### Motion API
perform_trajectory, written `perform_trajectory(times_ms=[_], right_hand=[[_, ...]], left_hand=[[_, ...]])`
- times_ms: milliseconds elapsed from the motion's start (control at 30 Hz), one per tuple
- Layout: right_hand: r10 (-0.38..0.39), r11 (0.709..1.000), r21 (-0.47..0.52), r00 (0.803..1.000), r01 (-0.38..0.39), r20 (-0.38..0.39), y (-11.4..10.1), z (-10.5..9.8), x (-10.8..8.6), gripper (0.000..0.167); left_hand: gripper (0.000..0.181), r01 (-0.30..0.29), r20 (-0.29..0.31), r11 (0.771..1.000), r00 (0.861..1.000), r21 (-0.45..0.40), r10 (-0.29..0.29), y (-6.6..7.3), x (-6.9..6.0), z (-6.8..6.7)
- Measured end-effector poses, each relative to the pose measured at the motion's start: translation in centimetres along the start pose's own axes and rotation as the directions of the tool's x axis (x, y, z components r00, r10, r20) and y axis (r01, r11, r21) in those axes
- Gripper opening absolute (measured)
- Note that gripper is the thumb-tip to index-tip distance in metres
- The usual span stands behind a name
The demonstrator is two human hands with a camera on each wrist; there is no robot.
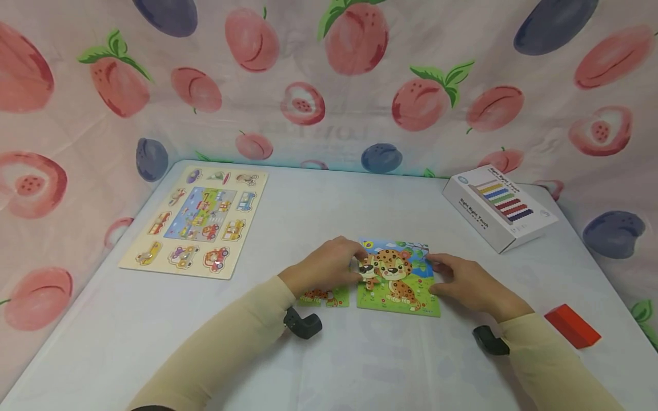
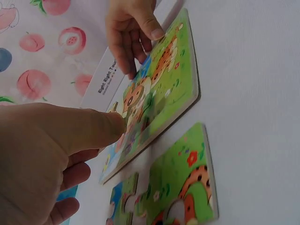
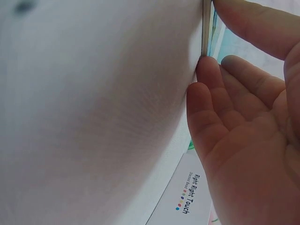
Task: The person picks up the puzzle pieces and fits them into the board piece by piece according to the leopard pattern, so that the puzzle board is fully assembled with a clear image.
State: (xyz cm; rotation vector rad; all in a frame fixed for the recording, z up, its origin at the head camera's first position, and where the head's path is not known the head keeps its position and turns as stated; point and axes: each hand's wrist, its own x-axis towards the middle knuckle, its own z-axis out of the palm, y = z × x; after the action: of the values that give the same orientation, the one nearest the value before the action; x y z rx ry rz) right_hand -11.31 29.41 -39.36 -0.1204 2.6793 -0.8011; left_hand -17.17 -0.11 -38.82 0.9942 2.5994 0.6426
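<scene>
I saw one leopard jigsaw [image 1: 398, 291] on the tabletop [image 1: 370, 365], room to move before its near edge. The left hand [image 1: 331, 264] pinched one piece [image 1: 367, 271] at its left side; the right hand [image 1: 470, 285], fingers apart, touched its right edge. Two loose pieces [image 1: 337, 298] showed leftward.

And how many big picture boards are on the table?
2: the cream rectangular board with colourful vehicles is at the left, and the square green-and-blue leopard puzzle board is near the middle. I'm not counting the loose green puzzle pieces beside it.
</scene>
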Motion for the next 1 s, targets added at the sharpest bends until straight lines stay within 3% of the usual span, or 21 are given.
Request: perform_trajectory(times_ms=[400,1000], right_hand=[[-0.014,1.000,-0.014,1.000,0.014,-0.005,0.2,0.1,0.1,0.071],[-0.014,1.000,-0.016,1.000,0.014,0.000,0.0,0.0,0.0,0.071]], left_hand=[[0.039,-0.078,0.006,0.995,0.997,0.068,0.078,1.6,1.3,1.0],[0.039,-0.038,0.015,0.995,0.999,0.091,0.037,3.2,3.3,2.1]])
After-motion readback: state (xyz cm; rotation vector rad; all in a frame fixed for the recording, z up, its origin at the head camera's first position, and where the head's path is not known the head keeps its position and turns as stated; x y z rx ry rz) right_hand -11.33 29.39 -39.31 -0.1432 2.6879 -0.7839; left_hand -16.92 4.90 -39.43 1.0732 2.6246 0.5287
